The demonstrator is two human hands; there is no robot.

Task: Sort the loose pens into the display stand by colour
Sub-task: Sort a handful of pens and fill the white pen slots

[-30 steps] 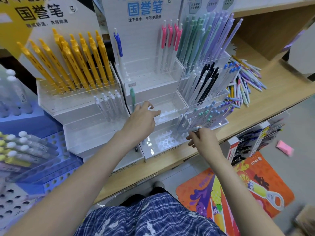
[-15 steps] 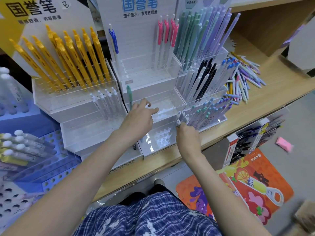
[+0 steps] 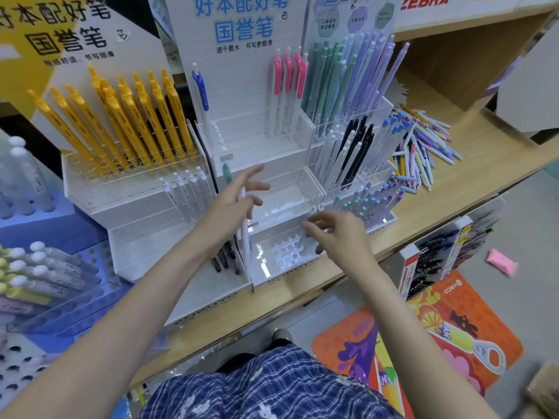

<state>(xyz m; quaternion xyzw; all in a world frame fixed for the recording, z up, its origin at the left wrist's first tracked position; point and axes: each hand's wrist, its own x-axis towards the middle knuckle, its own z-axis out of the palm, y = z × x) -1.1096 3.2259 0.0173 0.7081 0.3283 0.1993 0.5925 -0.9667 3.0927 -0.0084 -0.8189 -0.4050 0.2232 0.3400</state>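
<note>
The left hand [image 3: 233,204] is holding a white pen [image 3: 245,234] upright in front of the stand [image 3: 272,276], thumb and curled lower fingers closing on the barrel, upper fingers spreading loose. The right hand [image 3: 335,234] is hovering just beside the lowest tier, fingers half curled, gripping nothing I can make out. The pen is looking light, stiff and smooth, likely slippery; mid-barrel is the place to pinch it. Yellow pens [image 3: 121,116] are filling the left rack, pink pens [image 3: 290,77] standing in the top middle bin, black pens [image 3: 357,146] in the right one. The pile [image 3: 423,152] is lying on the shelf [image 3: 490,152], well apart
</note>
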